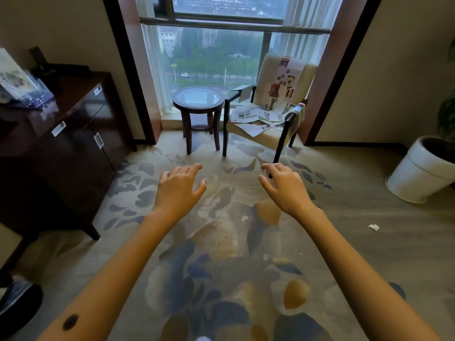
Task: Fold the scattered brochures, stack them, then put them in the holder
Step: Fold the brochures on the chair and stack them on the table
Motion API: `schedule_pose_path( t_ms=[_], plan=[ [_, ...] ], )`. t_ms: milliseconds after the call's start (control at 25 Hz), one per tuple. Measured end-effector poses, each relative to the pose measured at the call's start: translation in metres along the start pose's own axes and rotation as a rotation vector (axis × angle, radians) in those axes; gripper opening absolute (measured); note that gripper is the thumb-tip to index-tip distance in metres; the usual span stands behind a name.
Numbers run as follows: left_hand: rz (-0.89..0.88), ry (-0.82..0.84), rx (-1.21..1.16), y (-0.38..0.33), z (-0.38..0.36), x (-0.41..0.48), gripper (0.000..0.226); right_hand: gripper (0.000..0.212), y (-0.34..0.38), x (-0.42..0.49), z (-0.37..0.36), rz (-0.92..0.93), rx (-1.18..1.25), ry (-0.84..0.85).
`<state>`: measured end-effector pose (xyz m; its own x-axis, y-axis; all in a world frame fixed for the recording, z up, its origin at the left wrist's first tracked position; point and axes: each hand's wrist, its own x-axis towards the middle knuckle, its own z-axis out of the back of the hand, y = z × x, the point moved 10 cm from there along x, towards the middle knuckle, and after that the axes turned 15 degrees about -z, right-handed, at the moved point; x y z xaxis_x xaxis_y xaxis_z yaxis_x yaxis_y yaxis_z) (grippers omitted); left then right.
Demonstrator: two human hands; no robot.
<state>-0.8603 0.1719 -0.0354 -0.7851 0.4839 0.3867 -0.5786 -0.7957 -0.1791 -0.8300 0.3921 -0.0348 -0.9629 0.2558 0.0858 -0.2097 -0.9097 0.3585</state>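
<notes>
Left hand [179, 185] and right hand [285, 188] out over soft leaf-patterned carpet [221, 242], palms down; fingers loosely spread, holding nothing. Left: dark glossy wooden desk [73, 114] bearing clear plastic holder [22, 87]. Farther: round glass-topped side table [198, 99]. Just beside it, cream padded armchair [270, 136]; unfolded paper brochures [256, 115] scattered on seat, one leaning against backrest.

Plain beige walls [394, 70], big leafy-patterned carpet [221, 242]. Far end: tall window [216, 57], sheer curtains [302, 43], dull grey daylight. Small round glass-topped table [198, 106] just beside a cream armchair [268, 70]. Dark glossy desk [73, 143] left, white planter [418, 175] right.
</notes>
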Motion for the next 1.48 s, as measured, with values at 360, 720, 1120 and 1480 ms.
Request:
schedule_pose_path(
  t_ms=[360, 720, 1120, 1480],
  plan=[
    [0.017, -0.215, 0.007, 0.137, -0.022, 0.233, 0.042, 0.039, 0.029, 0.261, 0.004, -0.032, 0.110, -0.202],
    [-0.122, -0.278, -0.022, 0.212, -0.086, 0.444, 0.039, 0.037, 0.030, 0.488, -0.007, -0.112, 0.111, -0.256],
    [-0.178, -0.249, -0.006, 0.286, -0.171, 0.683, 0.037, 0.037, 0.010, 0.754, -0.009, -0.083, 0.159, -0.308],
    [-0.167, -0.169, -0.028, 0.362, -0.291, 0.864, 0.038, 0.037, -0.032, 0.970, -0.072, -0.158, 0.101, -0.203]
  ],
)
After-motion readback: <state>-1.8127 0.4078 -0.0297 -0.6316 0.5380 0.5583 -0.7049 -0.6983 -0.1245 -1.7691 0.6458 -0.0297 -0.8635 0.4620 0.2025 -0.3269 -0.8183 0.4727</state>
